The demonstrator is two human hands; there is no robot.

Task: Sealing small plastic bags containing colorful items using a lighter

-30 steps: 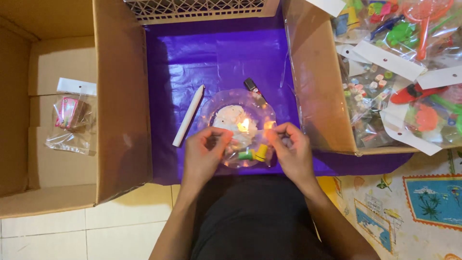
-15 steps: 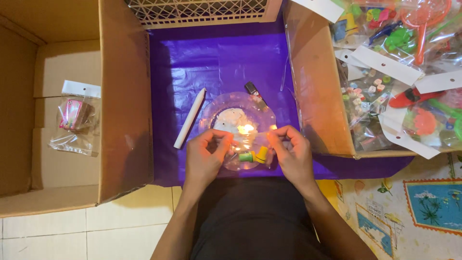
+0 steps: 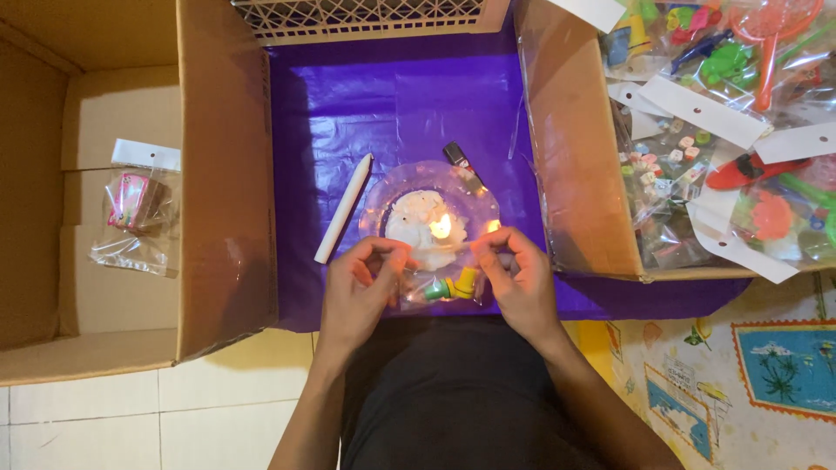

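My left hand (image 3: pixel 364 280) and my right hand (image 3: pixel 514 270) each pinch an upper edge of a small clear plastic bag (image 3: pixel 440 280) holding green and yellow toy pieces (image 3: pixel 455 285). The bag hangs close to a lit candle stub (image 3: pixel 427 228), a melted white lump with a flame, which sits on a clear round plate (image 3: pixel 383 196). All of it lies on purple sheet (image 3: pixel 392 96). A long white candle (image 3: pixel 343 207) lies left of the plate. A small dark lighter (image 3: pixel 460 160) rests at the plate's far rim.
An open cardboard box (image 3: pixel 52 209) on the left holds a bagged pink toy (image 3: pixel 132 202). Another cardboard box (image 3: pixel 575 148) on the right is full of bagged colourful toys (image 3: pixel 740 122). A white lattice basket (image 3: pixel 357 13) stands at the far edge. A patterned mat (image 3: pixel 749 374) covers the floor lower right.
Both hands stay on the bag's upper edge beside the flame, with only small shifts of the fingers. The view has drifted slightly.
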